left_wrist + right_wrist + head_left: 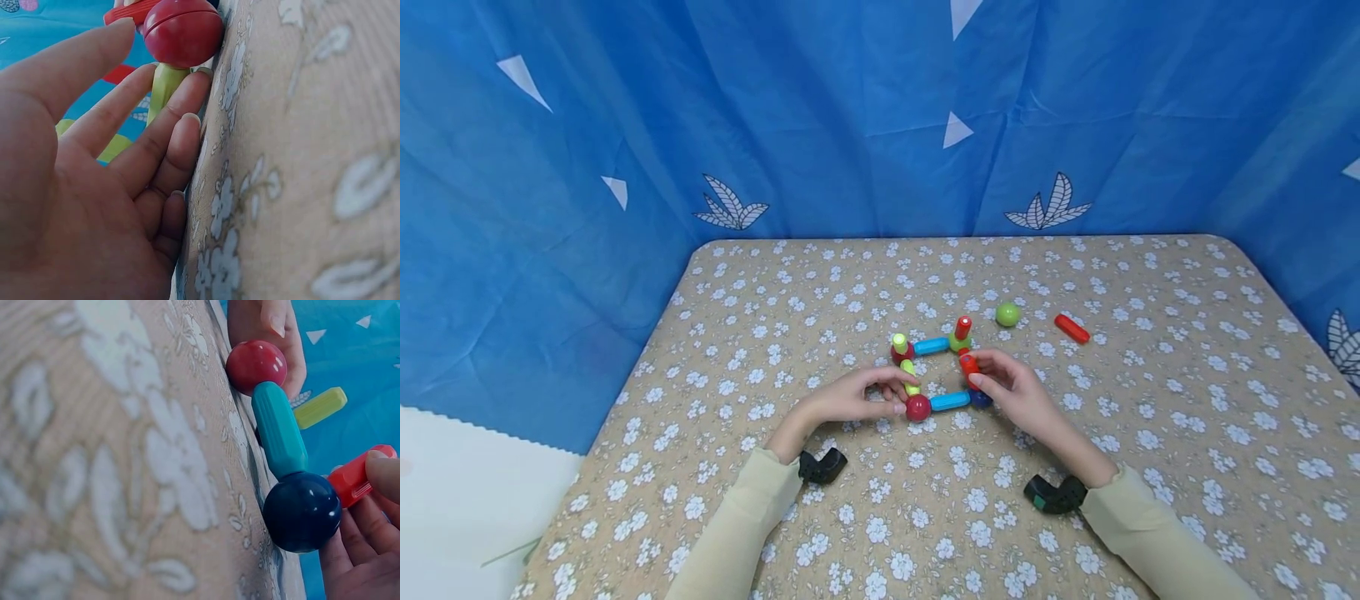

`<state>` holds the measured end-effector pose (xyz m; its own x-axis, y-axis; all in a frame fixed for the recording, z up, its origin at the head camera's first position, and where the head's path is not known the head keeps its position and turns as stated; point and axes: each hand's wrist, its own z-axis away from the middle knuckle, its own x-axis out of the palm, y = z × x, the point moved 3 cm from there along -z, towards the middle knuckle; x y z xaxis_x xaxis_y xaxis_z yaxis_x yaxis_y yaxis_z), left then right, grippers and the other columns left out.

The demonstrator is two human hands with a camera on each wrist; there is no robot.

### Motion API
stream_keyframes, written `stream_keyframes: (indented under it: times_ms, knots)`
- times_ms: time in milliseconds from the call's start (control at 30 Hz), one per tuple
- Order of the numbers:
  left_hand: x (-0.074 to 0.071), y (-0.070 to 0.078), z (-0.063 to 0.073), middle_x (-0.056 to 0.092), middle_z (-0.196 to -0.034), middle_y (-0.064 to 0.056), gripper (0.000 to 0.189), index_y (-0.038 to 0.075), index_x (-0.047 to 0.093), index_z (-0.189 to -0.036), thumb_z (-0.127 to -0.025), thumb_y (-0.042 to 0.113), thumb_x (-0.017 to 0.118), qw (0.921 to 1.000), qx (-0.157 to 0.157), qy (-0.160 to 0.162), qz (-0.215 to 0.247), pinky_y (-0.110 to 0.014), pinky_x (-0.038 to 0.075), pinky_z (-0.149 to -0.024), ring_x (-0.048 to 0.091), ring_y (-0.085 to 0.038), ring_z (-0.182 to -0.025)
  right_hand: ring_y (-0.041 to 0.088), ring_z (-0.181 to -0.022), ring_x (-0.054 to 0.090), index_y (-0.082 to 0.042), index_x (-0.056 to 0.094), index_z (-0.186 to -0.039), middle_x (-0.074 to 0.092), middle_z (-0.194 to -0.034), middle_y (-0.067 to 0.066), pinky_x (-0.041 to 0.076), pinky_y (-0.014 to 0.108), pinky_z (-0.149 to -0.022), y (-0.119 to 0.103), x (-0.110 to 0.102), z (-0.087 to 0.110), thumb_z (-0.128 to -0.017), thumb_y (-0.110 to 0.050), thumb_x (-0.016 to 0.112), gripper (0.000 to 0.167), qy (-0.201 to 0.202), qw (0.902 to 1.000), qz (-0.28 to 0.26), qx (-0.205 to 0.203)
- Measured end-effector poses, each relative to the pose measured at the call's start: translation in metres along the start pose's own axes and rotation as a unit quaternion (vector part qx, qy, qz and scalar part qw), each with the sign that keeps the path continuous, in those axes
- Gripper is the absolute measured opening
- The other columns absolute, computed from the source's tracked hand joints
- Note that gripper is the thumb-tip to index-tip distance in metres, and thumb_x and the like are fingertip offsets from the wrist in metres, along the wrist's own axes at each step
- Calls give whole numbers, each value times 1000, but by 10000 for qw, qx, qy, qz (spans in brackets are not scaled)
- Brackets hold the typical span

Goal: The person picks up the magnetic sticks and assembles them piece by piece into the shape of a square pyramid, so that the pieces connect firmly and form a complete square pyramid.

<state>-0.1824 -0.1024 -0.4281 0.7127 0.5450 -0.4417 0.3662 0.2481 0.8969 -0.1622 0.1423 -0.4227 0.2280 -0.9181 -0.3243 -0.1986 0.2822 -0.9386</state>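
Observation:
Toy rods and balls are joined in a four-sided frame on the table. My right hand (pixel 1018 396) pinches a red rod (pixel 356 478) between thumb and fingers; the rod stands up from the dark blue ball (pixel 302 512) at the near right corner. Beside the near left red ball (pixel 918 407), my left hand (pixel 850 395) lies with loosely extended fingers, fingertips right at the ball and the yellow-green rod (pixel 165 87). A blue rod (pixel 950 401) links the two near balls. At the far corners, short upright rods top a red ball (pixel 901 356) and a green ball (pixel 958 342).
A loose green ball (pixel 1008 314) and a loose red rod (pixel 1072 328) lie behind and to the right of the frame. The table (pixel 1150 358) has a flowered cloth. Blue curtains (pixel 865 125) hang behind it.

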Motion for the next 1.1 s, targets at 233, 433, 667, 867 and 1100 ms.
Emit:
stream_keyframes:
  times_ms: [233, 433, 667, 867, 1100]
  knots:
    - [-3, 27, 4, 59, -106, -16, 36, -8, 51, -126, -91, 0, 58, 9999, -113, -51, 93, -36, 47, -82, 56, -26, -96, 22, -100, 57, 1, 55, -120, 61, -109, 14, 45, 22, -85, 7, -1, 1, -92, -8, 61, 30, 96, 9999, -110, -86]
    - [-3, 29, 3, 59, -105, -17, 36, -7, 51, -126, -91, 0, 58, 9999, -127, -41, 87, -38, 47, -81, 57, -27, -95, 18, -98, 57, 3, 55, -119, 61, -107, 16, 46, 21, -83, 10, -2, 2, -91, -6, 61, 30, 221, 9995, -176, -162]
    - [0, 0, 0, 60, -106, -13, 38, -1, 52, -129, -92, 5, 59, 9999, -129, 74, 26, -38, 46, -79, 56, -25, -94, 22, -103, 56, 1, 55, -122, 60, -114, 15, 45, 20, -84, 0, -23, -1, -95, -13, 57, 30, 281, 9989, 264, -269]
    - [-2, -7, -3, 61, -104, -3, 39, 5, 52, -131, -93, 11, 59, 9999, -87, 96, -2, -32, 47, -77, 57, -15, -92, 28, -106, 53, -9, 57, -126, 56, -122, 13, 47, 28, -81, 32, -85, -20, -96, -27, 54, 35, 1476, 9716, 1846, -61]
    - [-2, -9, -1, 61, -102, -2, 41, 4, 50, -132, -93, 12, 59, 9997, -181, 137, -64, -31, 47, -76, 58, -13, -90, 49, -110, 39, 6, 32, -138, 34, -129, 36, 38, 62, -85, 33, -116, -30, -93, -23, 58, 60, 541, 9365, 3153, 1433]
